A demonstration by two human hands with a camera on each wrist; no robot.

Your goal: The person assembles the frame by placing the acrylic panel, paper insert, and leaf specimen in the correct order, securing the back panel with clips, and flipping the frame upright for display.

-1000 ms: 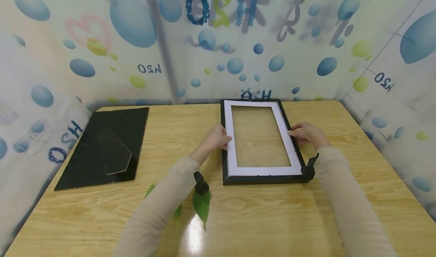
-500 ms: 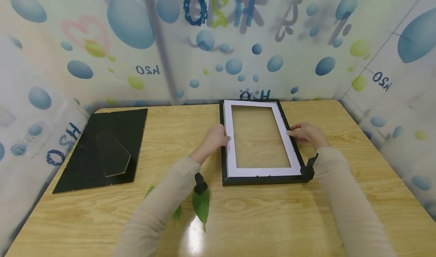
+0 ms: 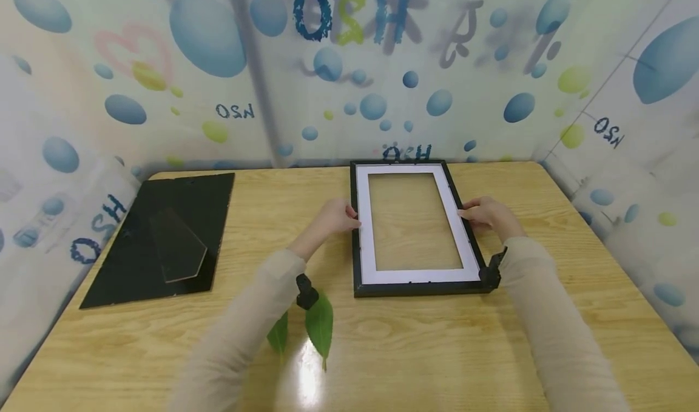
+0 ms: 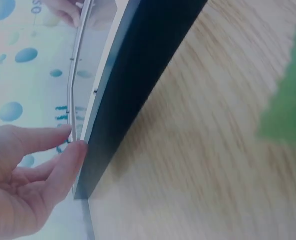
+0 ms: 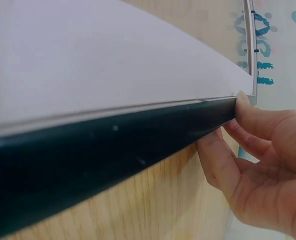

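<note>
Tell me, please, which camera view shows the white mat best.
The head view: it takes in nearly the whole white mat, opening included, inside the black frame. The right wrist view shows only part of it, close up and at a slant; the left wrist view shows at most a thin pale edge.

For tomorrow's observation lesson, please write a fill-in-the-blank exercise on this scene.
1. The frame is coloured ____.
2. The right hand grips the frame's ____ (left or right) side.
3. The leaves are coloured ____.
4. The backing board lies ____ (left or right) of the frame.
Missing words: black; right; green; left.
</note>
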